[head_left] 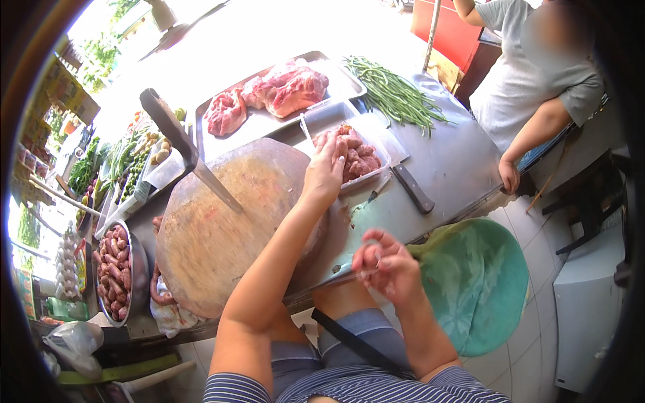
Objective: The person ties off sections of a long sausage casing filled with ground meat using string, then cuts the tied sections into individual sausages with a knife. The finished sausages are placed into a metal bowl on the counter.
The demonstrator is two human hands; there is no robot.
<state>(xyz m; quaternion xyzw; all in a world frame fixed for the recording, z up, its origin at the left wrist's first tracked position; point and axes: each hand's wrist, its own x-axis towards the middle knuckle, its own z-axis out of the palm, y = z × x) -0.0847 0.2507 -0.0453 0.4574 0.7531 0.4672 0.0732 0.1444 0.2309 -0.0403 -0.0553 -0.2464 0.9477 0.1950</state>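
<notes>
My left hand (326, 169) rests with stretched fingers on the cut meat pieces (361, 158) in a clear plastic container (329, 113). Closer to me, my right hand (388, 267) is raised near the table's front edge with its fingers curled in; whatever they hold, if anything, cannot be made out. Under my left forearm lies a thick round wooden chopping block (208, 248). A large knife (191, 158) stands tilted with its tip on the block. Beside the container is a second knife (412, 189) with a dark handle.
Behind the block, large raw meat cuts (285, 87) lie on a metal tray (344, 72). Long green beans (396, 94) are to the right. A metal bowl (140, 272) holds sausages (113, 269) at left. A green tub (487, 289) stands below the table. Another person (514, 87) touches the right edge.
</notes>
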